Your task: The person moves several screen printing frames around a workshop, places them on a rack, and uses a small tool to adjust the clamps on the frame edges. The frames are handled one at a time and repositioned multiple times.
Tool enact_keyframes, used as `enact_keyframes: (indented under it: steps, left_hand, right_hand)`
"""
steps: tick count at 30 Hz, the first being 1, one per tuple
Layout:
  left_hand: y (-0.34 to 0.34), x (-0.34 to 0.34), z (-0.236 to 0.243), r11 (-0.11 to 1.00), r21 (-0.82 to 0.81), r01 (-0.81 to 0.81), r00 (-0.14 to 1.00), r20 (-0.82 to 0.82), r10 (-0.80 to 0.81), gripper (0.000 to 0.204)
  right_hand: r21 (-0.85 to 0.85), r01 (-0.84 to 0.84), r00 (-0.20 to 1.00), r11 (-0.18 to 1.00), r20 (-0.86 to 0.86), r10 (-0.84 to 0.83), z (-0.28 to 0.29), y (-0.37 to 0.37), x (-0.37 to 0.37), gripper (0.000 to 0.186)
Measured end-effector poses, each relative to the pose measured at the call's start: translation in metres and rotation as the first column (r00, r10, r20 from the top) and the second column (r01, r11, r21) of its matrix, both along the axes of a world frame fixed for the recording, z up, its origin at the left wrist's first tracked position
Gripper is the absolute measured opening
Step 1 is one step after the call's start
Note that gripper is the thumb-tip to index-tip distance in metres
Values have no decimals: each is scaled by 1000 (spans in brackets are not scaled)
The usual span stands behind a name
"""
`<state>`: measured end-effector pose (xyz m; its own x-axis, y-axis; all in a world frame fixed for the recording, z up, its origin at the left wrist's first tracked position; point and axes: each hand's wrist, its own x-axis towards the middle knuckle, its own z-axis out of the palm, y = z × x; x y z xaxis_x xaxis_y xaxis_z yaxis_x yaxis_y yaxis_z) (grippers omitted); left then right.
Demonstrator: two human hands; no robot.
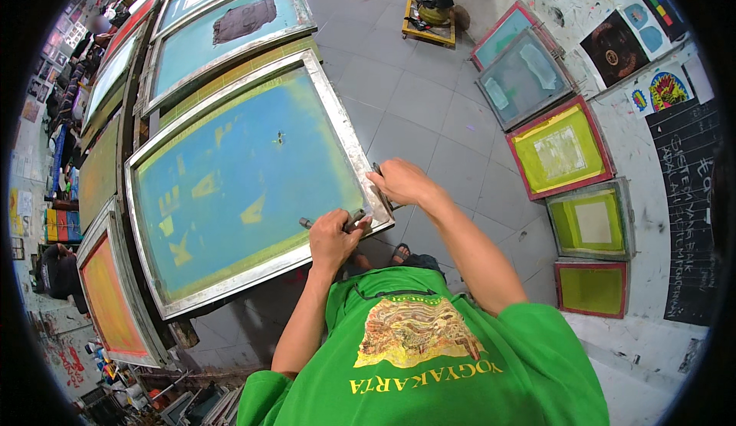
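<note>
A large screen-printing frame (243, 205) with a silver border and blue mesh lies in front of me. Pale yellow letter shapes show in its mesh. My left hand (333, 240) is closed around a dark rod-like tool over the frame's near edge; dark ends (306, 223) stick out on both sides of the fist. At the near right corner, my right hand (404, 181) is closed at the frame's border, with a dark piece (375, 171) showing by its fingers. What that piece is, I cannot make out. A small dark mark (280, 139) sits on the mesh.
More frames stand in a row beyond, one with a dark cloth (244, 20) on it. An orange-mesh frame (115, 292) is at the left. Several frames lean on the right wall, including a yellow-green one (590, 286). A yellow trolley (429, 37) stands on grey floor tiles.
</note>
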<state>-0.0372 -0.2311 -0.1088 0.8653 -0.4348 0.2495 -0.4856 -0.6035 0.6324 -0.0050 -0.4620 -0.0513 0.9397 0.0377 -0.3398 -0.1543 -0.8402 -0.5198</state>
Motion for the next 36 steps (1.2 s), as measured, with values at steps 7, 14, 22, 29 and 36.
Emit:
enact_keyframes:
  steps: [7,14,22,29,36]
  left_hand:
    - [0,0,-1,1000,3,-12,1000,4,12,44]
    - [-4,1,1,1000,-6,-17,999,-41,16,56]
    - [7,2,-5,996,-22,89,995,35,-88,37]
    - [-26,-36,74,971,-190,-147,851,-524,26,39]
    - [-79,-69,66,841,-236,-487,331,-941,-73,72]
  right_hand:
    - [187,216,913,958,310,-266,2,15,-116,34]
    - [410,452,821,792,156,-549,-48,38,-173,36]
    - [253,401,901,880,63,-429,-65,41,-177,39]
    - [693,501,846,519,-265,-462,-46,25,-172,33]
    - [875,467,880,126,-474,26,-65,-16,-164,63]
